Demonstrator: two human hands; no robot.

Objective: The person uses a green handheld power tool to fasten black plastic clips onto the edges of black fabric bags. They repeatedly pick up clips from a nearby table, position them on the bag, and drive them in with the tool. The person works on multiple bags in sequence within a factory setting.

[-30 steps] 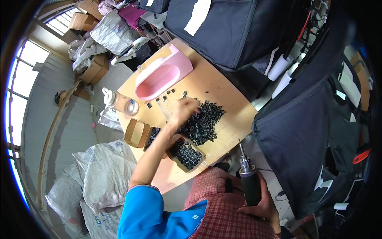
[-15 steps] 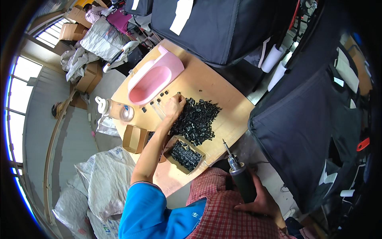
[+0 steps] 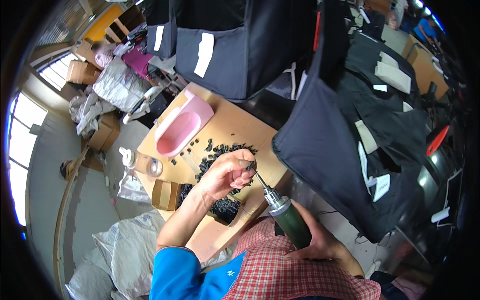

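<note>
My left hand (image 3: 225, 175) is closed, pinching a small black plastic part (image 3: 250, 165) between thumb and fingers. My right hand (image 3: 320, 237) is wrapped round the dark green body of an electric screwdriver (image 3: 291, 223). Its thin bit points up and left, with the tip at the black part; whether the two touch is hard to tell. Behind my left hand lies a pile of small black parts (image 3: 206, 165) on the wooden table (image 3: 255, 127), partly hidden by the hand. An open cardboard box of dark pieces (image 3: 225, 211) sits below my left wrist.
A pink plastic basin-shaped piece (image 3: 200, 107) lies at the table's far left, near a clear bottle with a white lid (image 3: 150, 166). Another small cardboard box (image 3: 165, 195) stands at the left edge. Black fabric (image 3: 320, 145) hangs at the right. White sacks (image 3: 130, 245) rest on the floor.
My left hand has moved from the pile toward me and right, bringing a small black part to the screwdriver bit. The screwdriver has shifted slightly left. My view has turned to the right.
</note>
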